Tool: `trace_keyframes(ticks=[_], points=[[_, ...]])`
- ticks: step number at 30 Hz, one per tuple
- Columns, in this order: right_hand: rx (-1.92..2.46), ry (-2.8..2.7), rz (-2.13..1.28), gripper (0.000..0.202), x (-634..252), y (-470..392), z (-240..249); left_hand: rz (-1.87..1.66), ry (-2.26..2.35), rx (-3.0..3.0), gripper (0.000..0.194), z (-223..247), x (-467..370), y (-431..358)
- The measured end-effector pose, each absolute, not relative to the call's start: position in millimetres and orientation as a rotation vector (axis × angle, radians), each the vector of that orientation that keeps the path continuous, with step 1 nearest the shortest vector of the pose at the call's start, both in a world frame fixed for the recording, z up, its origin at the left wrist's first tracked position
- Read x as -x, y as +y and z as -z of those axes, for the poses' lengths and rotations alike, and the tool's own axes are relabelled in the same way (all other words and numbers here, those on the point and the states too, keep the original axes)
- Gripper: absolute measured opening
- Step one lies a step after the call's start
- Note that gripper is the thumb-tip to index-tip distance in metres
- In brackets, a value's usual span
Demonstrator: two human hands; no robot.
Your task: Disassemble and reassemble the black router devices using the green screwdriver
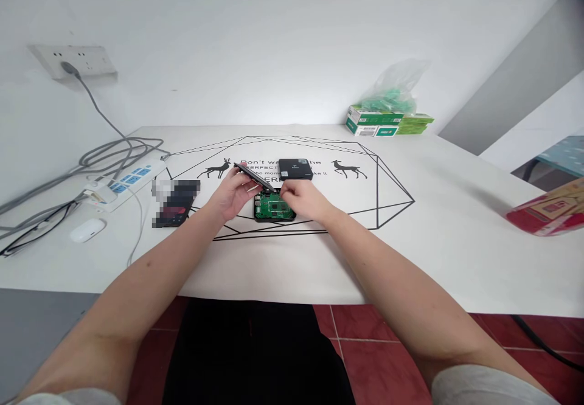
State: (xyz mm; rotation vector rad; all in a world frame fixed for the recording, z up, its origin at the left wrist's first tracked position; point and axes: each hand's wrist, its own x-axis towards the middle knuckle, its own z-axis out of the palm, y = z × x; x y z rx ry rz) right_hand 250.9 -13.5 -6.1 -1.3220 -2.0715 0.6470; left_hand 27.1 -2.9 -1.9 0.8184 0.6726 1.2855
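Observation:
A small black casing (260, 218) with a green circuit board (276, 205) in it lies on the table in the middle of the view. Above its back left, my left hand (233, 195) grips a thin dark casing cover (255, 177), which is tilted with its right end low over the board. My right hand (301, 198) is closed at the board's back right corner, close to the cover's low end. Its fingertips are bunched, and what they hold, if anything, is hidden. Just behind this hand lies a black square box (295, 168) with a pale label.
To the left are a partly blurred phone (176, 204), a white earphone case (87, 230), a power strip (132, 183) and cables (107, 155). Green and white boxes (374, 120) under a plastic bag (395, 89) stand at the back. A red package (547, 210) sits far right.

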Motion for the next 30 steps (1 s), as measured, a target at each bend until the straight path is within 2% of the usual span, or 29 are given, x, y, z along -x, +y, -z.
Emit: trace_keyframes(ticks=[3,7,9,16,20,24,30], points=[[1.222,-1.871,-0.722,0.031,-254.7,-7.6,9.5,-1.268,0.712,-0.898,0.061,2.7,-28.1,-5.0],[0.964,-2.018,-1.029,0.083,-260.7,-5.1,13.6,-1.147,0.810,-1.096,0.084,7.8,-29.2,-9.6],[0.935,-2.087,-1.078,0.093,-262.9,-4.8,14.9,-1.074,0.851,-1.211,0.094,10.0,-28.3,-10.8],[1.111,-2.259,-0.730,0.096,-272.9,0.9,15.6,-0.759,1.130,-1.858,0.110,3.4,-4.4,-3.9],[1.166,-2.347,-0.665,0.093,-271.7,0.0,16.5,-0.544,1.204,-1.978,0.120,-3.3,6.6,-2.7],[1.176,-2.408,-0.595,0.094,-265.2,-3.8,18.3,-0.449,1.233,-2.002,0.116,-4.0,7.2,-2.5],[1.153,-2.430,-0.584,0.093,-262.8,-4.5,19.6,-0.543,1.212,-1.973,0.109,3.7,11.1,2.4]])
